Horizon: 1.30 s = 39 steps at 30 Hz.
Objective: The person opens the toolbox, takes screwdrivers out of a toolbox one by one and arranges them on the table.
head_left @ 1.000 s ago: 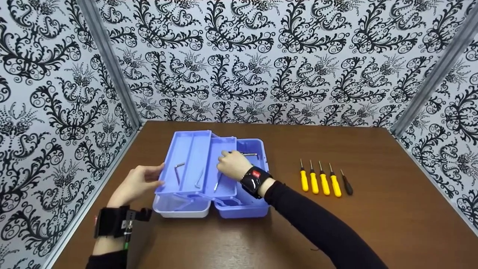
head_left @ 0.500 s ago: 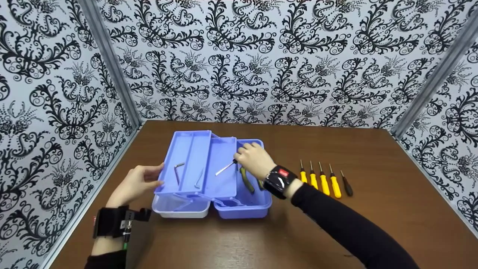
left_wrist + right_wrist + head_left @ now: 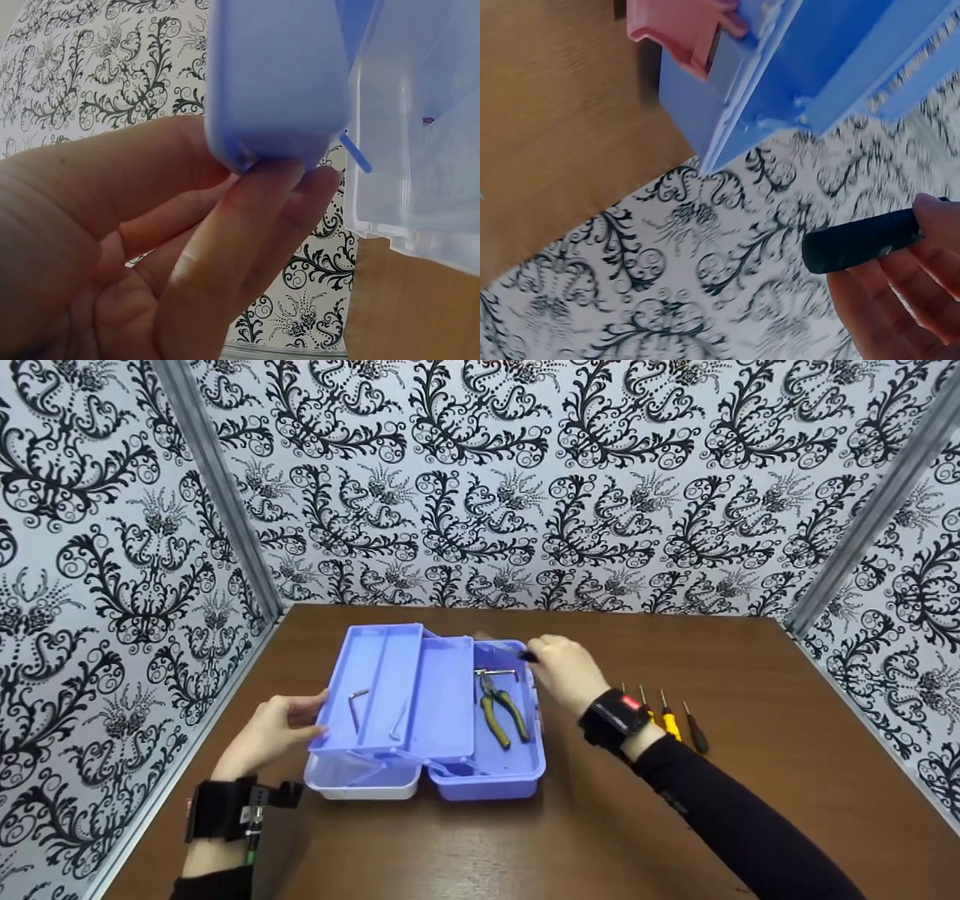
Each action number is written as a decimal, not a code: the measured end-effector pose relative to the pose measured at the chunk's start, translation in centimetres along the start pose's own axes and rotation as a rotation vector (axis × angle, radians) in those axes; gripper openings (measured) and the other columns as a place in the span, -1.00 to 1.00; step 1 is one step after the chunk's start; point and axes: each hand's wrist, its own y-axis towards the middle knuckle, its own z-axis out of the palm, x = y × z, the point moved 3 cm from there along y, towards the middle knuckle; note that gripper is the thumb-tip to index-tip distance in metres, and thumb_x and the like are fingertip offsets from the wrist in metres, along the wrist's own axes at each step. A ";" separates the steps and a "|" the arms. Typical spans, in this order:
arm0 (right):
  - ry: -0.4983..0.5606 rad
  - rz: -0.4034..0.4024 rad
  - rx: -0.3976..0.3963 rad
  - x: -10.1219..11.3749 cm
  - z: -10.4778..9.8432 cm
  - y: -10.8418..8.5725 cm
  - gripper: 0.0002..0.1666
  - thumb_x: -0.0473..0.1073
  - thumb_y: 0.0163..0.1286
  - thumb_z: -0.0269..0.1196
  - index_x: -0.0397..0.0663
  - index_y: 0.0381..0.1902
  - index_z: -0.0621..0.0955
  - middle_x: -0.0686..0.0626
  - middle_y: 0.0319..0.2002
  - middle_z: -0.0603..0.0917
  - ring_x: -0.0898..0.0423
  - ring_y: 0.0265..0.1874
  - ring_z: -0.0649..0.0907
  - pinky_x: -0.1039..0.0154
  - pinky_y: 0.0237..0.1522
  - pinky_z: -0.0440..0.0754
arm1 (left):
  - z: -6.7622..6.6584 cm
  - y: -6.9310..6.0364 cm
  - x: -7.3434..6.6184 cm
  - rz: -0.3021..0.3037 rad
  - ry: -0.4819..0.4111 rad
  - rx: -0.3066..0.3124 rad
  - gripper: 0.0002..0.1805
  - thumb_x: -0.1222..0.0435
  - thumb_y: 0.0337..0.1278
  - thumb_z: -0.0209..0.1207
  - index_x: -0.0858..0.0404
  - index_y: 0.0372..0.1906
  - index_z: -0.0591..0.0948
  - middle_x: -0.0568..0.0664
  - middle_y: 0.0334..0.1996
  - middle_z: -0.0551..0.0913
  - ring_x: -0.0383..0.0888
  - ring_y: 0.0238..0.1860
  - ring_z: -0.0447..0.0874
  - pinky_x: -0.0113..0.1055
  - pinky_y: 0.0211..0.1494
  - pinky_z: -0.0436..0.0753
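Observation:
My left hand (image 3: 271,729) grips the left edge of the upper tray (image 3: 400,652) of a blue toolbox (image 3: 486,789), which stands opened out. In the left wrist view, thumb and fingers (image 3: 240,232) close round the tray's corner. My right hand (image 3: 571,676) is in the air just beyond the box's right rim, holding a screwdriver (image 3: 862,241) by its black handle. Its thin blade points left over the box's back corner, blurred in the head view. Two hex keys lie in the upper tray, one dark (image 3: 355,711) and one pale (image 3: 399,721).
Pliers (image 3: 495,718) with green-yellow handles and a metal L-shaped key (image 3: 504,672) lie in the right bottom compartment. On the table to the right are yellow-handled screwdrivers (image 3: 672,727), partly hidden behind the right wrist, and a dark-handled one (image 3: 697,735). A pink latch (image 3: 679,34) is on the box's side.
My right hand has lifted the screwdriver out of the lower tray and carried it right, past the box's rim, uncovering the pliers. The left hand stays at the tray's edge.

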 end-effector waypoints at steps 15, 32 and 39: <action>0.129 0.417 0.051 -9.6 -3.2 -5.6 -0.77 -0.24 0.22 0.38 -0.37 -0.32 0.65 -0.26 -0.43 0.71 -0.07 -0.49 0.66 0.03 -0.36 0.73 | 0.2 -0.2 0.0 0.018 0.022 -0.010 -0.37 0.42 0.17 0.27 0.50 0.33 0.36 0.37 0.24 0.49 0.20 0.12 0.67 -0.33 0.04 0.76; -0.021 0.585 0.078 -17.7 -4.9 -13.9 -0.68 -0.16 0.15 0.40 -0.27 -0.59 0.55 -0.10 -0.64 0.55 -0.13 -0.55 0.56 0.05 -0.53 0.49 | 0.1 -0.1 0.3 -0.002 0.024 -0.005 -0.36 0.41 0.17 0.26 0.47 0.34 0.36 0.32 0.31 0.43 0.21 0.15 0.65 -0.34 0.08 0.74; -0.070 0.675 0.149 -20.1 -4.7 -16.3 -0.64 -0.15 0.14 0.39 -0.26 -0.63 0.50 -0.19 -0.60 0.57 -0.22 -0.52 0.56 -0.12 -0.47 0.55 | 0.1 -0.1 0.2 -0.013 0.008 0.005 -0.35 0.41 0.17 0.26 0.46 0.35 0.34 0.34 0.30 0.43 0.19 0.12 0.67 -0.36 0.08 0.73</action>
